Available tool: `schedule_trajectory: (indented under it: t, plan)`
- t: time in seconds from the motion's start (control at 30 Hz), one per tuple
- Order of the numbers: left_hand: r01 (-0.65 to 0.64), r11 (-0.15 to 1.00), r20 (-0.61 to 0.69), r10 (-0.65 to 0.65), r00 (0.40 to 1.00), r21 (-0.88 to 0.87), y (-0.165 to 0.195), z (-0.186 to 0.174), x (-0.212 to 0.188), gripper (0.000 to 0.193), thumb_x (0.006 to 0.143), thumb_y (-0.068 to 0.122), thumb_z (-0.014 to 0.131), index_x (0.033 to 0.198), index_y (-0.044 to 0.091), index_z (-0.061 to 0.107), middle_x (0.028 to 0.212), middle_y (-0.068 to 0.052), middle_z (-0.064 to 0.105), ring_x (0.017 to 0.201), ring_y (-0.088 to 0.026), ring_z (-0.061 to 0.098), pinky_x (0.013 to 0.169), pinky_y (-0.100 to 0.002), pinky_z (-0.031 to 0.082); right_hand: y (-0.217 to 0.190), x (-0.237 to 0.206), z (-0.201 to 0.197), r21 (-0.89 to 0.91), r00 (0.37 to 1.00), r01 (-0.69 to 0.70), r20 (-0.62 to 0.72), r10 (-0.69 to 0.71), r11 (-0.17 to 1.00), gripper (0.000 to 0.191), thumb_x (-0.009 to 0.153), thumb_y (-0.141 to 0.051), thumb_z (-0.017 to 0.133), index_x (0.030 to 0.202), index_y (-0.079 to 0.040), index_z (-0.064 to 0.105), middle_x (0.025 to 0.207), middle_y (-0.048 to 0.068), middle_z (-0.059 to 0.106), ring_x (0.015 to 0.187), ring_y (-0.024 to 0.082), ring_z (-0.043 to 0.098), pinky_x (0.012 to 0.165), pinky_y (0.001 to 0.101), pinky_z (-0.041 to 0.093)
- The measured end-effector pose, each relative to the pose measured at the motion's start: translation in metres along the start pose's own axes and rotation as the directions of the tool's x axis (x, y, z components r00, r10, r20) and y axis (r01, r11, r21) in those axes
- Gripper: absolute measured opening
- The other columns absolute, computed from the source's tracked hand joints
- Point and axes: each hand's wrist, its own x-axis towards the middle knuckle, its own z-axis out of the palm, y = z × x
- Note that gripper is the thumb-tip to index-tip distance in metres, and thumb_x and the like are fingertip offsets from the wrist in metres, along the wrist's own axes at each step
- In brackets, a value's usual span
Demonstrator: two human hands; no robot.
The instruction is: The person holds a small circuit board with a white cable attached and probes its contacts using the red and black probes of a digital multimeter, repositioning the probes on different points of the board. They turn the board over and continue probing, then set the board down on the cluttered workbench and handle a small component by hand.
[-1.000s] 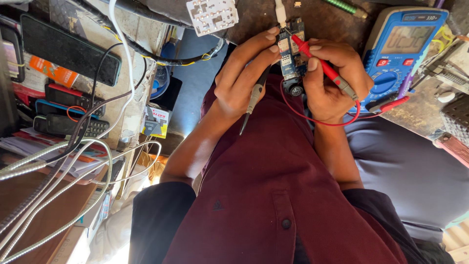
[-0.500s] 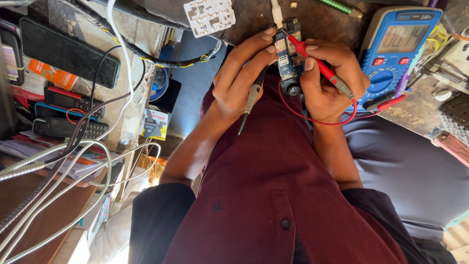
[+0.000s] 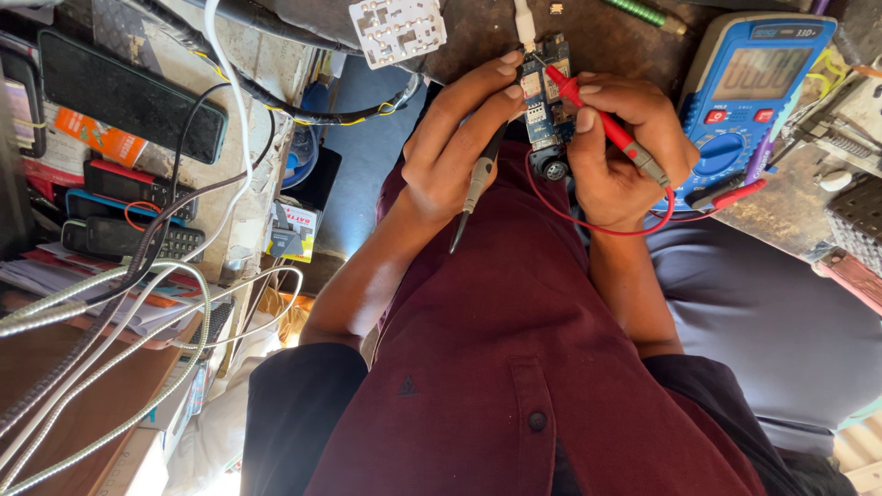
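1. While both hands meet above the lap of a maroon shirt (image 3: 514, 367), the left hand (image 3: 459, 152) pinches the side of a small blue circuit board (image 3: 544, 92) with its fingertips and also grips a grey-handled black probe (image 3: 478, 179) against the palm.
2. The right hand (image 3: 620, 152) is closed around a red test probe (image 3: 606, 129), held like a pen, its tip resting on the upper part of the board.
3. The board sits between the two hands, just at the edge of the dark workbench (image 3: 478, 46); its long axis runs up and down in the head view, the round component at its lower end pointing toward the body.
4. The red probe slants from lower right to upper left; the black probe slants down and leftward, its point aimed at the shirt.
5. A thin red lead (image 3: 570, 216) loops below the board toward a blue digital multimeter (image 3: 749, 87) just beside the right hand.
6. Room is tight: a white perforated plastic plate (image 3: 397, 28) lies near the left fingers, and the meter hems in the right.
7. Farther left, a shelf holds stacked mobile phones (image 3: 119, 184) and braided metal cables (image 3: 110, 367), well apart from the hands.
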Motion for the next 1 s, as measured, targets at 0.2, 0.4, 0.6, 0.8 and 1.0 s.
schedule_trajectory:
  t: [0.2,0.4,0.6,0.8,1.0]
  plan:
    - [0.001,1.0,0.018,-0.001,1.0,-0.001,0.0003,-0.0041,0.0005,0.025,0.095,-0.013,0.073,0.118,-0.005,0.067,0.124,-0.019,0.065,0.121,-0.032,0.069,0.101,-0.037,0.065,-0.0006,-0.0003,0.0003,0.012,1.0,-0.007,-0.002,0.007,1.0,0.01,0.107,0.0,0.073,0.112,0.005,0.066,0.111,0.018,0.074,0.104,0.027,0.076,0.095,0.0336,0.061]
    - [-0.004,1.0,0.013,0.004,1.0,-0.002,0.0,-0.003,0.0013,0.025,0.094,-0.013,0.073,0.117,-0.005,0.067,0.124,-0.019,0.065,0.12,-0.032,0.069,0.1,-0.036,0.065,-0.0005,-0.0006,0.0006,0.005,1.0,0.002,-0.001,-0.002,1.0,0.011,0.108,-0.001,0.073,0.113,0.005,0.066,0.112,0.018,0.074,0.104,0.028,0.076,0.095,0.0341,0.061]
    - [-0.005,1.0,0.013,0.005,1.0,0.002,0.0008,-0.003,0.0014,0.025,0.094,-0.013,0.074,0.117,-0.005,0.067,0.123,-0.019,0.065,0.12,-0.031,0.069,0.101,-0.036,0.065,-0.0004,-0.0012,-0.0011,-0.001,1.0,-0.01,-0.002,0.01,1.0,0.011,0.108,-0.001,0.073,0.113,0.005,0.066,0.112,0.018,0.074,0.104,0.027,0.076,0.095,0.0335,0.061]
    - [-0.001,1.0,0.016,0.001,1.0,0.006,0.0005,-0.0032,0.0006,0.025,0.095,-0.013,0.074,0.117,-0.005,0.067,0.124,-0.019,0.065,0.12,-0.031,0.069,0.1,-0.035,0.065,0.0004,-0.0018,-0.0008,0.011,1.0,-0.006,-0.004,0.006,1.0,0.011,0.108,-0.001,0.073,0.113,0.005,0.066,0.111,0.018,0.074,0.104,0.027,0.076,0.094,0.0337,0.061]
    - [-0.001,1.0,0.038,0.002,0.999,-0.023,-0.0015,-0.0039,-0.0005,0.026,0.095,-0.014,0.071,0.119,-0.005,0.066,0.126,-0.019,0.064,0.123,-0.031,0.068,0.102,-0.036,0.065,0.0001,-0.0016,-0.0019,0.008,1.0,-0.009,-0.002,0.009,1.0,0.011,0.108,-0.001,0.073,0.113,0.005,0.066,0.112,0.019,0.074,0.104,0.027,0.076,0.094,0.0331,0.061]
